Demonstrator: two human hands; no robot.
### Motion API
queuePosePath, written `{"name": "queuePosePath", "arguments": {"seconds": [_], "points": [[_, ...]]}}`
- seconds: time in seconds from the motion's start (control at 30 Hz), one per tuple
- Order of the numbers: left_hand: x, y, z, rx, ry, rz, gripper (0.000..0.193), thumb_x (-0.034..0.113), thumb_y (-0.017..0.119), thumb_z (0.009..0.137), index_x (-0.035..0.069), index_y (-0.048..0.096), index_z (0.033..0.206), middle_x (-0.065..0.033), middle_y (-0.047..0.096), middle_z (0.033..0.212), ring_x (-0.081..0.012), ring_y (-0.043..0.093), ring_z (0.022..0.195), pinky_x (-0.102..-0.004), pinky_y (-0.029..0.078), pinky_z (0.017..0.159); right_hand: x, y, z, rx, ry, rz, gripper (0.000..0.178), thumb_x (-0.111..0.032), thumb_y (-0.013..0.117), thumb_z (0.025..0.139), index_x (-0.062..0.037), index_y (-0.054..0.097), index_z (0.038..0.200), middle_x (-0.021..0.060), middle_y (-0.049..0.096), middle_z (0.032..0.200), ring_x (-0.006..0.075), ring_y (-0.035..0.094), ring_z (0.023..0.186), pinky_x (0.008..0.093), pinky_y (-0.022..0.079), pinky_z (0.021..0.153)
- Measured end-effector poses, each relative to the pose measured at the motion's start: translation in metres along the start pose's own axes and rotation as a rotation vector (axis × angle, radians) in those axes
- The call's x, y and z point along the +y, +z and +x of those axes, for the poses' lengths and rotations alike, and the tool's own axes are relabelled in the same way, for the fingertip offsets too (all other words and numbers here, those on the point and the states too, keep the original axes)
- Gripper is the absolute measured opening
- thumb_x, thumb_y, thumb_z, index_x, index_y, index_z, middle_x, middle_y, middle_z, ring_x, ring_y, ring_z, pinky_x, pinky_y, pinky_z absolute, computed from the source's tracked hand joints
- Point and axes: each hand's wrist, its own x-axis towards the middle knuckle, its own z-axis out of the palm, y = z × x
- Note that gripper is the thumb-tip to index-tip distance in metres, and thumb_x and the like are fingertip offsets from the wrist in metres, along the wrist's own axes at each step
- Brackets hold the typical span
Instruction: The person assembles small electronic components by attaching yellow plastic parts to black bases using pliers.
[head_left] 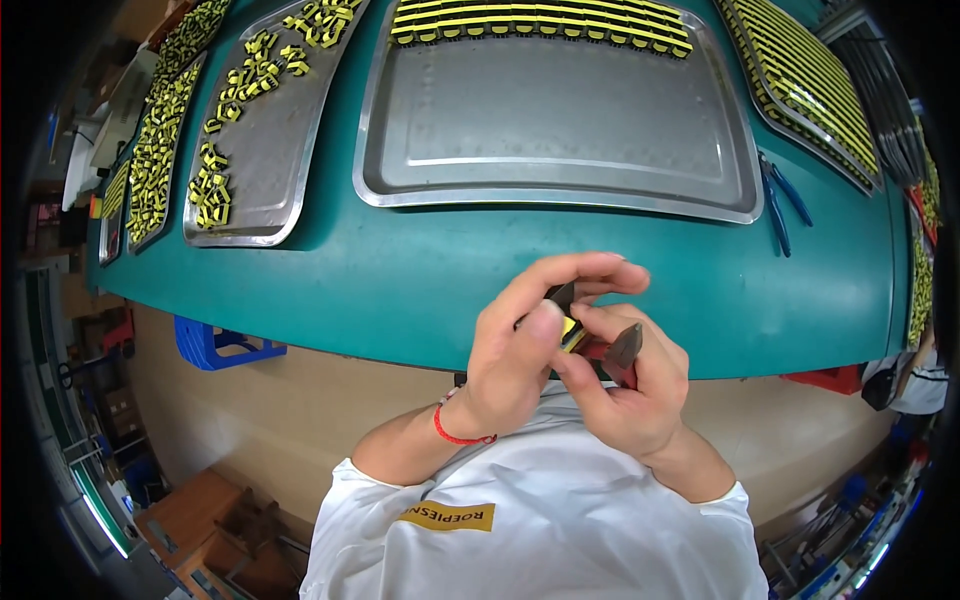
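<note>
1. A small yellow-and-black part [570,334] sits between the person's two hands, in front of the body at the table's near edge; fingers hide most of it.
2. The left hand [505,350] is half curled, thumb and fingertips close about the part; its exact grip cannot be told.
3. The right hand [645,390] is bent around a red tool with a dark pointed tip [624,352], thumb and forefinger at the part.
4. A dark piece [562,296] shows between the left fingers, too covered to identify.
5. Beyond the hands lies a wide metal tray [560,130], its far side lined with neat rows of similar parts [540,22].
6. Left of it, another tray [270,150] carries loose, jumbled parts [210,190].
7. To the right, blue-handled pliers [778,210] lie beside a tray of packed rows [800,85].
8. All rest on a green table [420,270].
9. Below are a tan floor [300,400], a blue stool [205,345] and brown wooden furniture [190,520].
</note>
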Motion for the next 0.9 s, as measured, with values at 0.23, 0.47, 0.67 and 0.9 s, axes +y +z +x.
{"name": "queuePosePath", "arguments": {"seconds": [0.23,0.47,0.67,0.9], "points": [[0.007,0.003,0.009,0.236,-0.262,-0.365,0.042,0.019,0.047,0.1,-0.003,0.042,0.135,-0.0237,0.057,0.127,-0.0371,0.054,0.125,-0.0484,0.047,0.103,0.003,-0.013,0.009,0.087,0.05,0.218,0.036,-0.003,0.074,0.085,0.0059,0.06,0.117,0.0092,0.066,0.082,0.0133,0.063,0.071,0.0245,0.053,0.061],[-0.002,0.007,0.004,0.142,0.154,0.327,0.034,-0.002,0.051,0.096,-0.005,0.042,0.128,-0.0257,0.059,0.124,-0.0367,0.057,0.123,-0.0513,0.035,0.113,0.001,-0.021,-0.003,-0.132,0.307,0.305,0.038,0.006,0.071,0.083,0.0071,0.057,0.118,0.0123,0.067,0.097,0.0118,0.065,0.077,0.0233,0.055,0.063],[0.019,-0.003,0.013,-0.237,0.349,1.124,0.051,-0.002,0.055,0.086,-0.005,0.046,0.136,-0.0252,0.056,0.133,-0.0415,0.049,0.132,-0.0563,0.019,0.117,0.015,-0.01,-0.006,-0.005,0.185,0.312,0.035,0.003,0.075,0.078,0.0029,0.063,0.111,0.0017,0.066,0.084,0.0022,0.049,0.059,0.0186,0.037,0.049],[0.02,0.006,0.017,-0.215,0.21,1.008,0.063,0.004,0.065,0.082,-0.005,0.043,0.141,-0.0253,0.05,0.14,-0.0408,0.043,0.136,-0.0549,0.021,0.117,0.014,-0.013,0.002,-0.016,0.196,0.277,0.026,0.005,0.066,0.085,0.0035,0.064,0.111,0.0053,0.068,0.089,0.0076,0.06,0.066,0.0235,0.047,0.057]]}}
